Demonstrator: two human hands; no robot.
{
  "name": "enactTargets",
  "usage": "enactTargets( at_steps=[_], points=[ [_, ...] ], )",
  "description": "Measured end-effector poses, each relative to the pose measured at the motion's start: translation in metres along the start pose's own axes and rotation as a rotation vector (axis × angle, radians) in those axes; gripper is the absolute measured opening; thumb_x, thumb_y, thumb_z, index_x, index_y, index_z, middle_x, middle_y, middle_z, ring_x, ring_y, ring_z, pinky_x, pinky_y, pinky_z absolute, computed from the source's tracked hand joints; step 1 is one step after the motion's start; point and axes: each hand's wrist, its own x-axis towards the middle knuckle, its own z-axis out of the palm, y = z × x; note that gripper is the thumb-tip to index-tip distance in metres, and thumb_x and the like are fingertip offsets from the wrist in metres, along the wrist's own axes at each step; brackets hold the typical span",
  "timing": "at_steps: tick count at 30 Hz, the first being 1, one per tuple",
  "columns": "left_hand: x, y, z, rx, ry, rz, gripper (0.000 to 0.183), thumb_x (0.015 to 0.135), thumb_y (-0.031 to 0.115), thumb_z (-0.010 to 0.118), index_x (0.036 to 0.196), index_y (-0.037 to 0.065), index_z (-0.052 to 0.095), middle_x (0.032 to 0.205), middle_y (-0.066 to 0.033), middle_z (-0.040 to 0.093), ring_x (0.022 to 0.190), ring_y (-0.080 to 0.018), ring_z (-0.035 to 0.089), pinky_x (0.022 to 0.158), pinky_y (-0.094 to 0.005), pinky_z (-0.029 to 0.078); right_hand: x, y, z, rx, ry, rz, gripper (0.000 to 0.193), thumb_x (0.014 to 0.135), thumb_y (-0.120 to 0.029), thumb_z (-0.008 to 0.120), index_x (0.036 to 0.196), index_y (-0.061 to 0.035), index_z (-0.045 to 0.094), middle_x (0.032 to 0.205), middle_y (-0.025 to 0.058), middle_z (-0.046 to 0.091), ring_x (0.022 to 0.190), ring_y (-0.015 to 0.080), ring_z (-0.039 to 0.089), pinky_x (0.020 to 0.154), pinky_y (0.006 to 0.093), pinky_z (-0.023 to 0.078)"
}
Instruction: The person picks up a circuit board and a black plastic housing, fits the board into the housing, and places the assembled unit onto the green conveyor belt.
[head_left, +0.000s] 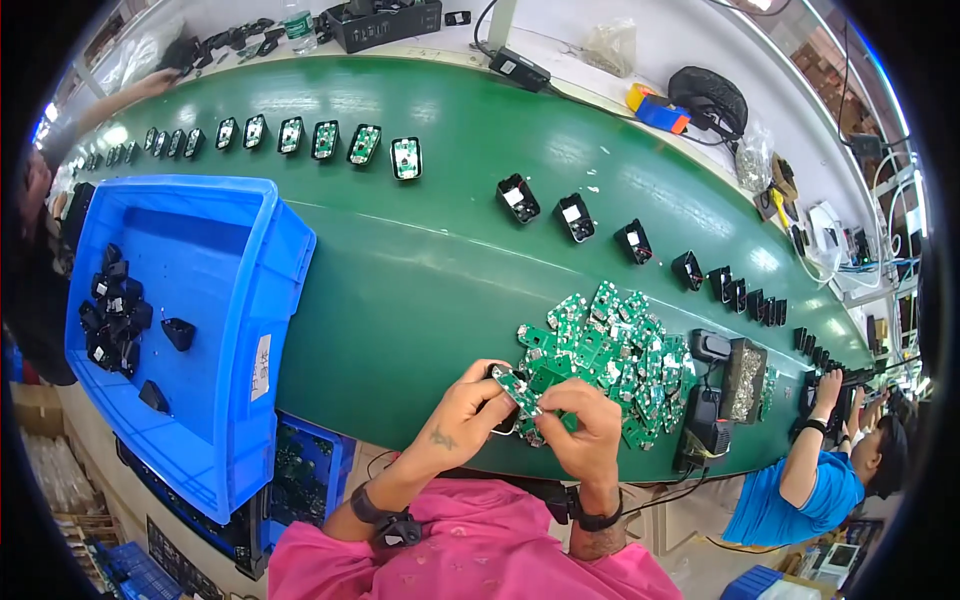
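Note:
Close to the bench's front edge, my left hand [452,422] is closed around a small black plastic housing [495,372], most of it hidden by fingers. A green circuit board [520,392] sits tilted at the housing's opening. My right hand [588,432] pinches the lower right corner of this board between thumb and fingertips. Just beyond both hands spreads a loose pile of green circuit boards [620,350]. Farther off, a row of black housings [577,217] with wires inside runs to the right. Another row at the far left has boards in its housings [407,158].
A blue bin [265,330] with several black housings stands on the left. Right of the pile are a black device [706,430] and a tray of small metal parts [743,385]. A person in blue [805,490] works at the right; another person's arm [130,95] reaches in far left.

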Motion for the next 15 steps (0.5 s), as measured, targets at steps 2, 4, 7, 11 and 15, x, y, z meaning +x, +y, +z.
enactTargets(
  at_steps=[2,4,7,11,15],
  points=[
    [0.000,0.008,-0.001,0.050,-0.010,0.018,0.015,0.093,0.007,0.060,0.104,-0.003,0.063,0.114,-0.0045,0.055,0.090,-0.0089,0.054,0.076,-0.0239,0.044,0.003,0.002,-0.005,-0.039,-0.030,-0.027,0.019,0.072,0.005,0.074,0.087,-0.0036,0.066,0.082,0.0093,0.068,0.072,0.0239,0.066,0.064,0.0329,0.052],
    [-0.002,0.022,-0.001,-0.253,-0.059,-0.161,0.047,0.084,0.007,0.074,0.125,0.001,0.054,0.113,-0.0067,0.058,0.097,-0.0120,0.057,0.083,-0.0256,0.047,0.007,0.003,-0.010,-0.090,-0.129,-0.103,0.020,0.071,0.006,0.072,0.088,-0.0037,0.066,0.084,0.0088,0.068,0.074,0.0257,0.066,0.065,0.0344,0.053],
    [-0.005,0.006,-0.003,-0.232,-0.023,-0.114,0.075,0.073,0.010,0.085,0.136,0.001,0.044,0.118,-0.0087,0.060,0.104,-0.0141,0.059,0.090,-0.0279,0.047,0.008,0.001,-0.013,-0.077,-0.231,-0.155,0.021,0.071,0.006,0.071,0.088,-0.0040,0.066,0.086,0.0080,0.067,0.076,0.0260,0.065,0.066,0.0354,0.052],
    [-0.001,0.003,-0.004,-0.255,-0.082,-0.068,0.088,0.073,0.022,0.088,0.143,0.002,0.038,0.120,-0.0074,0.059,0.107,-0.0134,0.058,0.089,-0.0263,0.048,0.008,0.002,-0.010,-0.112,-0.232,-0.182,0.025,0.066,0.008,0.070,0.086,-0.0061,0.066,0.085,0.0070,0.068,0.074,0.0251,0.066,0.064,0.0337,0.052],
    [-0.005,0.019,-0.005,-0.467,-0.184,-0.253,0.062,0.093,0.019,0.061,0.147,0.007,0.034,0.111,-0.0042,0.058,0.094,-0.0110,0.058,0.068,-0.0242,0.050,0.005,0.007,-0.012,-0.196,-0.162,-0.197,0.026,0.068,0.008,0.069,0.089,-0.0065,0.067,0.086,0.0076,0.066,0.075,0.0252,0.065,0.063,0.0346,0.051]
  ],
)
